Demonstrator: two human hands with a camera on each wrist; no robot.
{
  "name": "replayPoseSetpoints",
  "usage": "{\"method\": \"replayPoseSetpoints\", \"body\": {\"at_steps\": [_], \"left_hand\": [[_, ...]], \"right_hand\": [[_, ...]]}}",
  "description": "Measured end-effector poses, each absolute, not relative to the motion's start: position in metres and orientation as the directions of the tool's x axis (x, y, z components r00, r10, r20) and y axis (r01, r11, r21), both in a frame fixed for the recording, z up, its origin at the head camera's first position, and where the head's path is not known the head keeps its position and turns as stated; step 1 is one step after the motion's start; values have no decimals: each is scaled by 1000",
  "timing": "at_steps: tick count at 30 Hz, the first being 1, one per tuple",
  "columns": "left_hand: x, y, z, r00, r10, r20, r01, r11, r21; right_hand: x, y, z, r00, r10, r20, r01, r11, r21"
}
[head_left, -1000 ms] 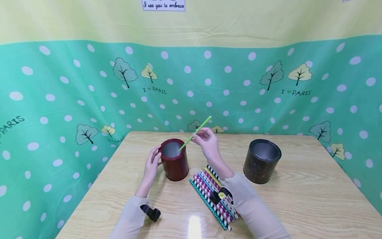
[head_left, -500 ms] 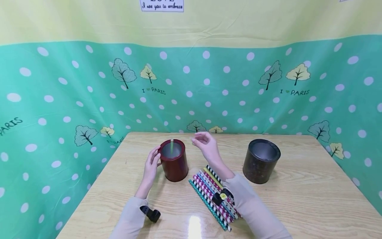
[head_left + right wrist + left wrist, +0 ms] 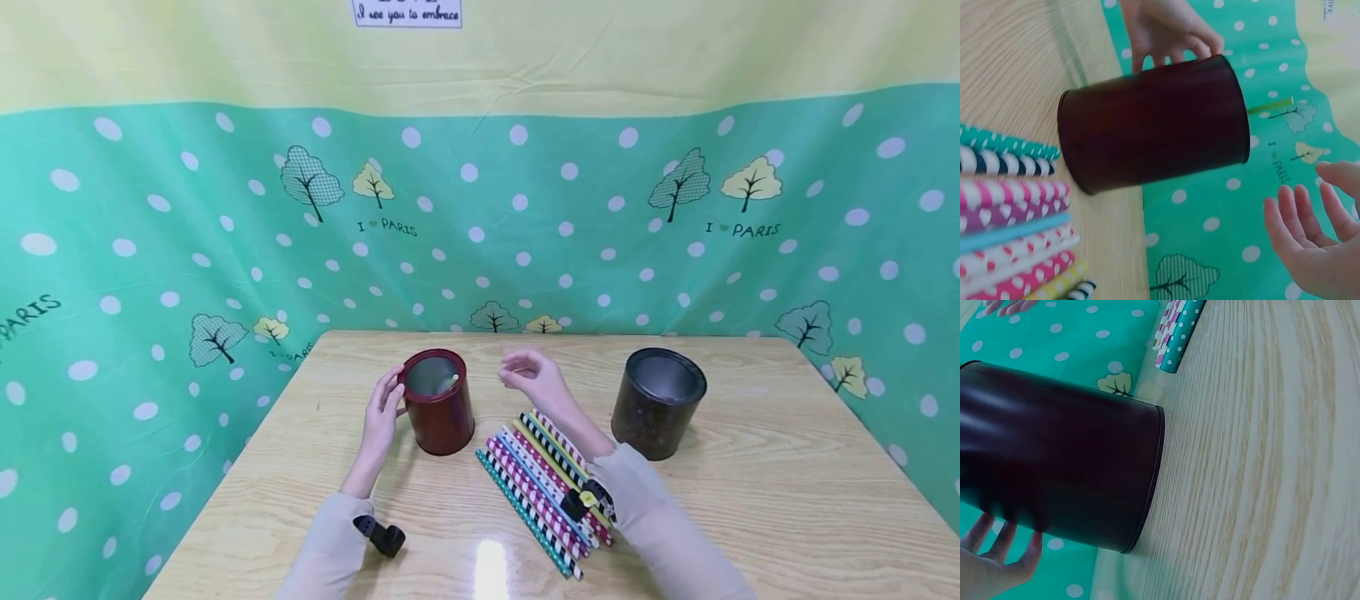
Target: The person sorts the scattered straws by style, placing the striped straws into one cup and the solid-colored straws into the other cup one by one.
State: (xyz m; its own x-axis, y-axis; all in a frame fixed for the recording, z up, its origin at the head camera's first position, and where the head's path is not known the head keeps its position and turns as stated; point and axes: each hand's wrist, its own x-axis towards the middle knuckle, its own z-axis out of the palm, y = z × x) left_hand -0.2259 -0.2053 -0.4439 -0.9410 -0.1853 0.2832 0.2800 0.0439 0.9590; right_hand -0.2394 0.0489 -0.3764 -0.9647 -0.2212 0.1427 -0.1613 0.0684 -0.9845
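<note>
A dark red canister [image 3: 441, 414] stands upright on the table, its open mouth facing up. My left hand [image 3: 381, 417] rests its fingertips against the canister's left side near the rim. Inside the canister leans a green straw [image 3: 453, 380]; its tip pokes out past the rim in the right wrist view. My right hand [image 3: 542, 383] hovers to the right of the canister, fingers loosely bent, with nothing in it. Below that hand lies a row of patterned paper straws [image 3: 525, 483], partly covered by the right forearm and its wrist camera.
A black canister [image 3: 658, 407], open at the top, stands on the right side of the wooden table [image 3: 757, 467]. Behind the table's back edge hangs a green and yellow curtain [image 3: 420, 283] with dots and trees.
The right hand let go of the green straw, which dropped into the red canister and now leans toward its right side. That hand then shifted slightly right; the left hand stayed put.
</note>
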Motion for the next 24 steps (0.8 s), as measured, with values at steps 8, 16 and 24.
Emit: {"method": "replayPoseSetpoints", "body": {"at_steps": [8,16,24], "left_hand": [[-225,-205,-445,-938,-188,290,287,44,957],[-225,-205,-444,-937,-189,294,290,51,956],[-226,-205,-444,-930,-187,317,309,70,948]], "right_hand": [[-244,71,-388,-927,-331,176,-257,218,-942],[-247,88,-400,-895,-411,173,-321,326,-889],[-246,103,-410,-877,-472,93,-313,412,-856]]}}
